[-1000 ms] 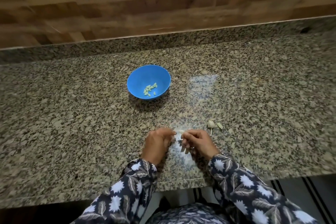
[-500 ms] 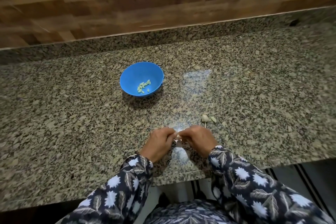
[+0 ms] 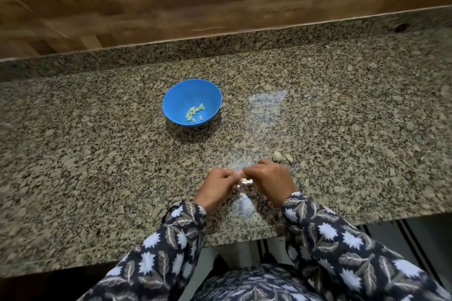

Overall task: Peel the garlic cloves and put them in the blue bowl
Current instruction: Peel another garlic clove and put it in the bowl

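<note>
A blue bowl (image 3: 171, 102) stands on the granite counter, holding several small pale peeled cloves (image 3: 195, 112). Near the counter's front edge my left hand (image 3: 217, 187) and my right hand (image 3: 270, 179) meet, fingertips pinching one small white garlic clove (image 3: 245, 180) between them. Most of that clove is hidden by the fingers. Just beyond my right hand lie a garlic piece with a stalk (image 3: 277, 155) and a loose clove (image 3: 288, 158).
The speckled granite counter (image 3: 97, 166) runs left to right, its front edge at my sleeves. A raised granite strip (image 3: 244, 49) and a wood-patterned wall (image 3: 171, 14) close the back. A pale scrap of skin (image 3: 245, 203) lies under my wrists.
My hands have stayed together on the clove, the fingers closing in tighter. The camera view has shifted a little; the bowl and loose garlic have not moved on the counter.
</note>
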`<state>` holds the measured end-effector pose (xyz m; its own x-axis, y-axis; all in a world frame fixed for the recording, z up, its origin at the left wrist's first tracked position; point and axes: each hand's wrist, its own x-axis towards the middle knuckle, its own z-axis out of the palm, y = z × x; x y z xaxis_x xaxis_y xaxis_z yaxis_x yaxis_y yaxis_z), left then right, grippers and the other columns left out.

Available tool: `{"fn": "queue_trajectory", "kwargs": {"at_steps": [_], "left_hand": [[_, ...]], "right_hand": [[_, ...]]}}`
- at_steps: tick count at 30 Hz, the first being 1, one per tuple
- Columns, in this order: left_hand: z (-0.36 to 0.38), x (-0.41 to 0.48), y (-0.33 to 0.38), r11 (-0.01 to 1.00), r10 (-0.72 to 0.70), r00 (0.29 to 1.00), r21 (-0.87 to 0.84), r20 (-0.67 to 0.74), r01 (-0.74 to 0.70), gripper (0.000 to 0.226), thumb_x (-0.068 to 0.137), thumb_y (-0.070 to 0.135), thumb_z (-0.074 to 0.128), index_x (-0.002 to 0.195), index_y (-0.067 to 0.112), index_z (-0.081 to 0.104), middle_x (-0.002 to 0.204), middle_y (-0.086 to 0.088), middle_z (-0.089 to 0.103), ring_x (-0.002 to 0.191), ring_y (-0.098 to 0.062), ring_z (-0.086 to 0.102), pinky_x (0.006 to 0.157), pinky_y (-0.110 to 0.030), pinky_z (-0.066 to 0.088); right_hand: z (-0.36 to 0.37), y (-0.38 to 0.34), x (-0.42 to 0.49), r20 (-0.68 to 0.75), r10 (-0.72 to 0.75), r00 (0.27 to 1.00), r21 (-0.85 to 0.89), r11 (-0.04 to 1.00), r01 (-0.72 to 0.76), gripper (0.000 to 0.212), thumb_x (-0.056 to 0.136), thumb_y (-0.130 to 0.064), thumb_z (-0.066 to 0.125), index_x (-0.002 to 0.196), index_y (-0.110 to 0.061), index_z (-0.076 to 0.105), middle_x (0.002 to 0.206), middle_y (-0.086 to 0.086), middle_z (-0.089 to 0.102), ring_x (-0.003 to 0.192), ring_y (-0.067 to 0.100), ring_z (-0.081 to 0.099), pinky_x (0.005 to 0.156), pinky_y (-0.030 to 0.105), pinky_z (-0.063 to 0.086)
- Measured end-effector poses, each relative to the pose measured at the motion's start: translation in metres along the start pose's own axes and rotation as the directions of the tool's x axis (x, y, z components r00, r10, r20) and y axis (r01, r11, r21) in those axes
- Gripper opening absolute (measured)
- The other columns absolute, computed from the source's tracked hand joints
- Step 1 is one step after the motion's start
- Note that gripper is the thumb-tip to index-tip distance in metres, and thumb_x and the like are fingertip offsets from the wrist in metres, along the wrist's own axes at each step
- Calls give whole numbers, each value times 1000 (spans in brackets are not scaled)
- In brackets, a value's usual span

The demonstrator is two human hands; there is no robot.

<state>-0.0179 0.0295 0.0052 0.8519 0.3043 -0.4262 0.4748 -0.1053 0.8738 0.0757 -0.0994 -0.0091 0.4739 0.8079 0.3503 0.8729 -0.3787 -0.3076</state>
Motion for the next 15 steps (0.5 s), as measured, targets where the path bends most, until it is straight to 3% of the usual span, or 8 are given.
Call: {"fn": "queue_trajectory", "kwargs": {"at_steps": [3,5,7,9,11,12,14,15], "left_hand": [[0,0,4,807,-200,959,-520,202,278,21,95,14,47,83,3,59,59,1,48,46,-7,40,39,-13,32],[1,-1,4,679,-244,929,-634,279,369,23,98,14,41,84,4,55,59,1,45,46,-8,39,39,-13,31],[2,0,-1,887,-183,976,-409,120,216,25,98,19,44,90,3,62,63,-3,50,51,-10,41,42,-12,32],[3,3,-12,967,158,983,216,-95,-135,25,97,21,48,91,5,67,67,-1,54,55,-6,42,47,-10,34],[4,3,-19,801,478,871,463,-114,-379,27,96,18,47,82,3,64,68,4,53,58,2,41,55,-10,38],[3,4,-22,728,581,808,508,-100,-461,29,96,19,45,79,3,62,69,5,52,62,3,43,59,-9,39],[1,7,-29,631,671,738,574,-67,-522,32,96,22,42,77,4,60,70,3,52,63,-3,46,60,-10,38],[2,8,-31,652,641,764,575,-69,-494,32,97,22,42,77,4,60,69,3,52,63,-4,45,59,-10,36]], "right_hand": [[-1,8,-1,-89,-177,980,-101,981,168,23,80,-29,51,74,-24,73,55,-9,64,44,6,54,38,9,35],[-5,3,0,-46,-116,992,-53,992,113,16,79,-27,58,78,-22,73,57,-7,64,47,8,54,42,7,31],[-6,-6,4,169,214,962,182,952,-244,18,86,-28,56,90,-20,71,67,-2,64,54,10,52,48,11,34],[-7,-12,6,526,420,739,554,490,-673,16,89,-24,56,85,-15,69,68,2,62,53,11,50,49,17,40],[-8,-12,7,752,351,558,630,-133,-765,23,92,-11,48,72,-9,60,58,0,53,43,8,46,38,15,35],[-6,-13,5,812,281,512,582,-324,-746,26,92,-9,43,70,-9,56,56,-1,48,41,7,43,35,14,30],[-4,-16,2,848,230,478,526,-477,-704,27,93,-9,41,69,-9,54,55,-3,46,42,6,42,36,14,26],[-3,-17,0,813,278,511,582,-413,-701,26,93,-9,43,70,-9,56,54,-3,48,43,7,44,38,15,29]]}}
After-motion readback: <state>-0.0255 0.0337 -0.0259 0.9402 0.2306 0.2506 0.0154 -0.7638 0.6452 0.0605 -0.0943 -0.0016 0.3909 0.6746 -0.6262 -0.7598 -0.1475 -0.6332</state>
